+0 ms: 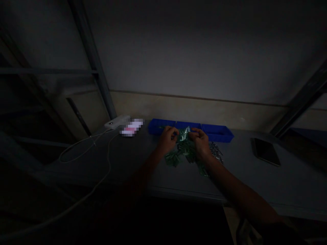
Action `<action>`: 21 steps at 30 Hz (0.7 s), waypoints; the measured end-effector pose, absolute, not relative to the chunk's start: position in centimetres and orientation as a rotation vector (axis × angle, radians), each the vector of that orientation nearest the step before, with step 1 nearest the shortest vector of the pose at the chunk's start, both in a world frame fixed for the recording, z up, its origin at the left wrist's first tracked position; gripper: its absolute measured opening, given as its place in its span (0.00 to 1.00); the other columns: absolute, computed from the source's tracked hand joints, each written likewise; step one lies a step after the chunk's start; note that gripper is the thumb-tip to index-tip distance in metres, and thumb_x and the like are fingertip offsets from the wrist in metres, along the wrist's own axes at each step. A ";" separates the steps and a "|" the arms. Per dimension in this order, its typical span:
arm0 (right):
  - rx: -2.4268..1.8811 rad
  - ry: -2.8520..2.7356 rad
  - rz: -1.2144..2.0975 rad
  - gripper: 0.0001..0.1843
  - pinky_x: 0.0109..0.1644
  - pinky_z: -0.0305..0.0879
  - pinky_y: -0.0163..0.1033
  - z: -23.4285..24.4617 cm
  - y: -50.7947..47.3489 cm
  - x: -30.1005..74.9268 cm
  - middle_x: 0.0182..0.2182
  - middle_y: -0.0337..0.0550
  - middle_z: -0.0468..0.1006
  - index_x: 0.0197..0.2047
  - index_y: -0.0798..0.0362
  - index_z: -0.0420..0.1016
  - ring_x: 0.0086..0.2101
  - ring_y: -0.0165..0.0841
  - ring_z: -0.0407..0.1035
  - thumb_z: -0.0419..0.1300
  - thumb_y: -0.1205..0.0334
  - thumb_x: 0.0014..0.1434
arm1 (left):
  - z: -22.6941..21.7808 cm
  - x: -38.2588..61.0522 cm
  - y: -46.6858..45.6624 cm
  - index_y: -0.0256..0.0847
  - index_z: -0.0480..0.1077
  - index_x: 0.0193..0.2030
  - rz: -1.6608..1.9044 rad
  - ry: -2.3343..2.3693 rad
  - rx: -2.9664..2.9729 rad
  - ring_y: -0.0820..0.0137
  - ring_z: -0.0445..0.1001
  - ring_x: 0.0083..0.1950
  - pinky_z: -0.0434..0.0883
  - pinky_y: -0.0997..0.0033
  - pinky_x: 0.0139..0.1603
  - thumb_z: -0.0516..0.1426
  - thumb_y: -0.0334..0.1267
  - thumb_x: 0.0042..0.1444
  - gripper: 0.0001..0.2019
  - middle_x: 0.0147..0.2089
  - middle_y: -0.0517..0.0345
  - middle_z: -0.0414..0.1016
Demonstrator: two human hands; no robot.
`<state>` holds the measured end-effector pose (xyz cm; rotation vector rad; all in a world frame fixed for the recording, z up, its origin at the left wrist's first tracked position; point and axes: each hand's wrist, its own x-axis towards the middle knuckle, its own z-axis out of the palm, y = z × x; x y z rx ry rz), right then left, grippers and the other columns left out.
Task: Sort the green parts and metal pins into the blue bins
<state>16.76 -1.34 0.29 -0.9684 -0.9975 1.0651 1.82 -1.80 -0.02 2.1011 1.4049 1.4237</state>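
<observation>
Although the light is dim, the grey desk [135, 153] can be followed from its left end, where a pale cable [109, 160] loops over the surface and runs down past the front edge. A white power strip [117, 121] lies at the back beside a metal post [100, 85], and just right of it is a lit screen [131, 128], its contents blurred out. Next comes a row of three blue trays [224, 138], standing near the wall [191, 61]. In front of them the left hand [167, 139], fingers bent, pinches the left side of a shiny green wrapper [184, 133], which is up above the desk, between the two hands. Below it lies a heap of crumpled green plastic [173, 159], spreading toward the front edge. The right hand [201, 141] grips the wrapper's right side between thumb and fingers, so the hands are a little apart, joined only by the wrapper. Partly behind the right wrist are small shiny slender pieces [216, 151] in a loose pile; their exact shape is too dark to tell. Well apart, farther right, a dark flat device [266, 151] lies on the desk.
</observation>
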 end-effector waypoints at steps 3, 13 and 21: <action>-0.950 -0.992 0.977 0.17 0.30 0.58 0.34 0.4 -1.2 17.0 0.19 0.32 0.70 0.33 0.54 0.70 0.23 0.27 0.63 0.63 0.60 0.37 | -0.4 1.9 -1.6 0.39 0.67 0.37 1.406 1.375 2.009 0.75 0.69 0.34 0.67 0.74 0.37 0.55 0.26 0.48 0.09 0.42 0.56 0.64; -0.958 -1.092 0.933 0.11 0.34 0.60 0.36 0.5 -1.5 16.8 0.25 0.37 0.74 0.27 0.54 0.72 0.27 0.30 0.66 0.63 0.57 0.39 | -0.3 2.6 -1.5 0.37 0.66 0.45 1.201 1.140 1.612 0.72 0.72 0.30 0.67 0.73 0.32 0.55 0.36 0.52 0.14 0.32 0.57 0.72; -0.923 -1.189 0.865 0.09 0.37 0.61 0.37 0.1 -1.2 17.0 0.25 0.38 0.75 0.26 0.54 0.73 0.29 0.31 0.67 0.63 0.58 0.41 | -0.2 2.1 -1.2 0.37 0.70 0.37 1.219 1.125 1.721 0.70 0.72 0.37 0.67 0.75 0.37 0.57 0.34 0.49 0.08 0.33 0.58 0.74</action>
